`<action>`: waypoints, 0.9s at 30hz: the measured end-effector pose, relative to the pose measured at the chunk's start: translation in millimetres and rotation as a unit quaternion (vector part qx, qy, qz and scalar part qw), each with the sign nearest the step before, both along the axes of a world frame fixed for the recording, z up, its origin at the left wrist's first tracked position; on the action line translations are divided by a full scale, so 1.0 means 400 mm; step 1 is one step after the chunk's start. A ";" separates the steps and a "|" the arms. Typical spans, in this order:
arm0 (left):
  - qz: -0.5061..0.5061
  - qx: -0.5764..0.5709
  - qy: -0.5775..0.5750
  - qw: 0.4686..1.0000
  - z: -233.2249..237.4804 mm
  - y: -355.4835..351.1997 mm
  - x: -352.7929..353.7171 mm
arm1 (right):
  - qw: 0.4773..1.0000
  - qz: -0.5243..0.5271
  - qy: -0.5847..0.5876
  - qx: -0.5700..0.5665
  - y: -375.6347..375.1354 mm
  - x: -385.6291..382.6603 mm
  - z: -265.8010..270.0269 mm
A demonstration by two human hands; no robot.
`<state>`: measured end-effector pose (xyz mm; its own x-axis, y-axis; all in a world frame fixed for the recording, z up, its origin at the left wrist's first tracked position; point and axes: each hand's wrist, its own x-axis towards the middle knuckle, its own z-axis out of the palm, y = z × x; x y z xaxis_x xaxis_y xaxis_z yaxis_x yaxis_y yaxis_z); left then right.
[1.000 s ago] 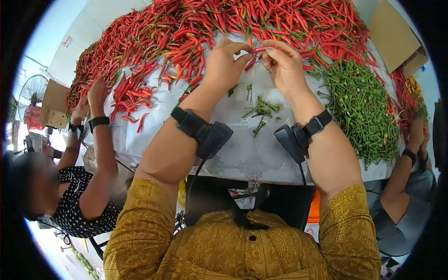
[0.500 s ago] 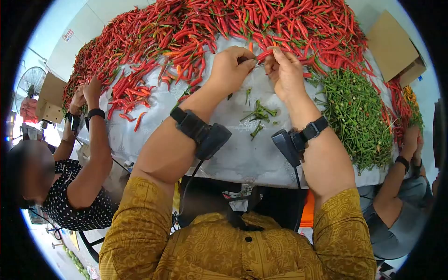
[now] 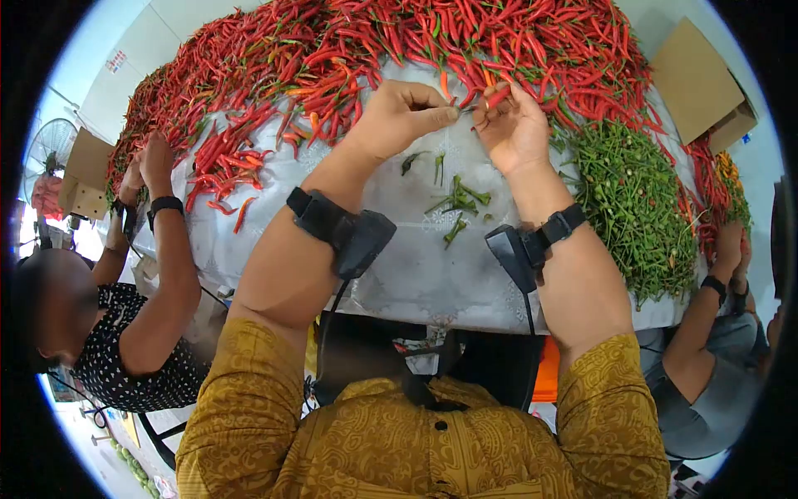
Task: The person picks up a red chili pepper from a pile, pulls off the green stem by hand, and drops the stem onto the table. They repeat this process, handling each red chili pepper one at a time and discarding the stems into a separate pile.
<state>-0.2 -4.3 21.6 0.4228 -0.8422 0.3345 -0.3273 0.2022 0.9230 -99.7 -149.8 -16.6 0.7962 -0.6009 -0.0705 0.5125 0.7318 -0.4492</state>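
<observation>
Both of my hands are raised over the cloth-covered table, a little apart. My right hand (image 3: 514, 131) has its fingers closed on a red chili pepper (image 3: 498, 98), held up at the fingertips. Thumb and forefinger of my left hand (image 3: 406, 121) are pressed together in a pinch; whatever is between them is too small to make out. Below my hands, several green chili stems (image 3: 459, 200) lie loose on the cloth. A large heap of red chili peppers (image 3: 465, 37) spreads just beyond my fingers.
To the right rises a pile of green stems (image 3: 636, 212). A smaller batch of red chilies (image 3: 224, 170) lies left of my arm. Cardboard boxes (image 3: 698, 83) stand at the table's sides. Co-workers' hands (image 3: 150, 166) reach in at the left, others (image 3: 731, 249) at the right.
My hands have drawn apart, the left one shifting left. The chili, earlier stretched between both hands, now stays in my right hand. A dark stem on the cloth shows more fully.
</observation>
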 end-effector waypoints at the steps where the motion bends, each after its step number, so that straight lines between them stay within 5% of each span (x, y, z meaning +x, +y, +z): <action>1: -0.028 0.049 -0.006 0.998 0.010 0.007 0.003 | 1.000 0.000 0.001 0.001 0.000 -0.002 0.002; 3: -0.056 0.099 -0.011 0.993 0.013 0.008 0.001 | 1.000 -0.005 0.002 0.015 -0.001 -0.005 0.004; 6: 0.045 0.178 -0.082 0.980 -0.011 -0.017 -0.006 | 1.000 0.012 0.025 0.003 -0.016 0.001 -0.006; 8: 0.193 0.145 -0.303 0.922 -0.043 -0.036 -0.007 | 0.999 0.023 0.016 -0.024 -0.020 0.003 -0.012; 11: 0.206 0.195 -0.397 0.873 -0.063 -0.045 0.003 | 0.998 0.036 0.008 -0.054 -0.015 0.001 -0.014; 18: 0.201 0.249 -0.371 0.872 -0.058 -0.050 0.012 | 0.995 0.042 0.038 -0.087 -0.004 -0.003 -0.006; 21: 0.261 0.188 -0.291 0.901 -0.052 -0.051 0.009 | 0.988 0.061 0.022 -0.141 -0.006 -0.002 -0.010; 23: 0.254 0.024 -0.278 0.926 -0.049 -0.051 0.004 | 0.985 0.052 0.039 -0.157 0.000 -0.001 -0.005; 27: 0.195 -0.025 -0.303 0.933 -0.049 -0.054 -0.016 | 0.974 0.061 0.071 -0.207 0.015 -0.004 0.012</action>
